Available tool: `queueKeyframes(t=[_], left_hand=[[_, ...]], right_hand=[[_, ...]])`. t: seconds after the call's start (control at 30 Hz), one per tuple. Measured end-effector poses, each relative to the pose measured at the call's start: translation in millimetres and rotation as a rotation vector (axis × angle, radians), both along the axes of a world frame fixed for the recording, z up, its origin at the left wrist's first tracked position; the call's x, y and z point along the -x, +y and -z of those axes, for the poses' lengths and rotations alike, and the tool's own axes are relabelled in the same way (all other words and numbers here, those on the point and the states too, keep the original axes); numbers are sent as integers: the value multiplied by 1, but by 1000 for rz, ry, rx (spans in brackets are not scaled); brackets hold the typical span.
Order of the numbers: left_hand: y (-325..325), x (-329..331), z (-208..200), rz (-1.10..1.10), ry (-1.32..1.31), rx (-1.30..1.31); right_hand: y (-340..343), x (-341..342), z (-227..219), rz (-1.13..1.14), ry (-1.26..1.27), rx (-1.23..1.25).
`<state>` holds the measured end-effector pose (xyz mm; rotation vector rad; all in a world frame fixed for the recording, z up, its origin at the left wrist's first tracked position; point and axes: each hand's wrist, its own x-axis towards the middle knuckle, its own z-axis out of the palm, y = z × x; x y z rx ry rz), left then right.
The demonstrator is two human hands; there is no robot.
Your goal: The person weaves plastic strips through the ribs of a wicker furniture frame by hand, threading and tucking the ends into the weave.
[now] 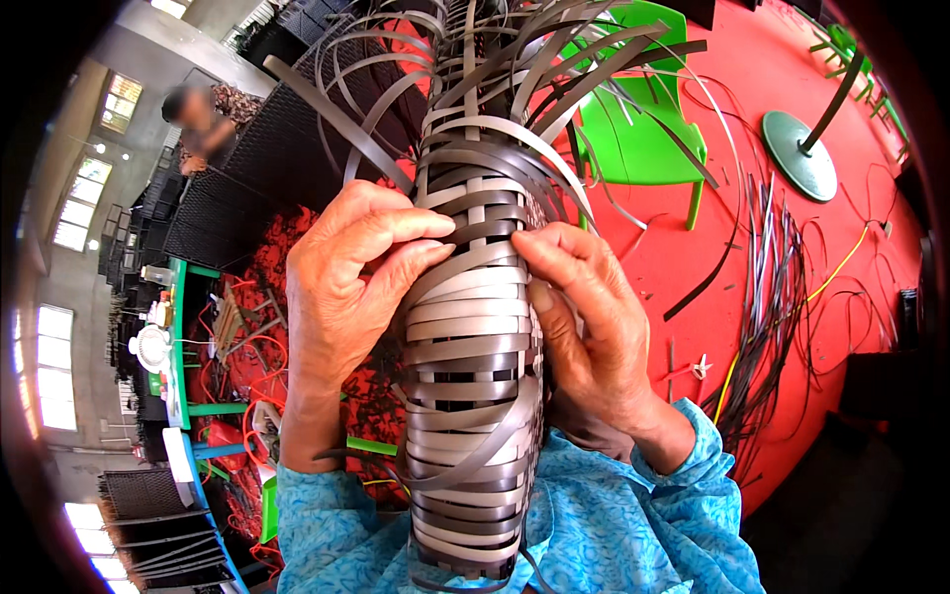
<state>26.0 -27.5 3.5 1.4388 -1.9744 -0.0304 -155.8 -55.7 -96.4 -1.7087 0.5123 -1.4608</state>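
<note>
A long, narrow piece woven from flat plastic strips in dark brown, taupe and pale grey (463, 436) runs away from me through the middle of the view. My left hand (348, 282) comes in at its left edge, thumb and forefinger pinched on a dark brown strip (485, 231) that crosses the weave. On the opposite edge, my right hand (591, 312) has its curled forefinger on that strip's right end, the thumb lower against the side. Whatever lies beneath both sets of fingertips is hidden. Loose strip ends (554, 74) fan out beyond my hands.
A green plastic chair (643, 139) stands ahead right on the red floor. Further right are a round green base with a pole (800, 158) and a bundle of dark strips (767, 327). Another person (213, 119) is beside a large black woven panel (267, 168) at far left.
</note>
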Motion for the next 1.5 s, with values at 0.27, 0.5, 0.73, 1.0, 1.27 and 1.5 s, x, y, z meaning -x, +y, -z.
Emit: queueKeyframes(t=[0.27, 0.5, 0.73, 1.0, 1.27, 1.5], left_hand=[[5, -2, -2, -46, -104, -17], [6, -6, -13, -59, -174, -64], [4, -3, -15, -71, -144, -94], [5, 14, -33, -26, -161, -243], [-8, 27, -45, 162, -955, 98], [-13, 19, -96, 35, -1525, 484]], right_hand=[[10, -14, 23, 56, -95, 79], [16, -25, 39, 63, -126, 85], [0, -14, 36, 21, -221, 15], [-18, -16, 37, -95, -283, -108], [-44, -5, 19, -211, -252, -76], [-63, -8, -26, -485, -238, -213]])
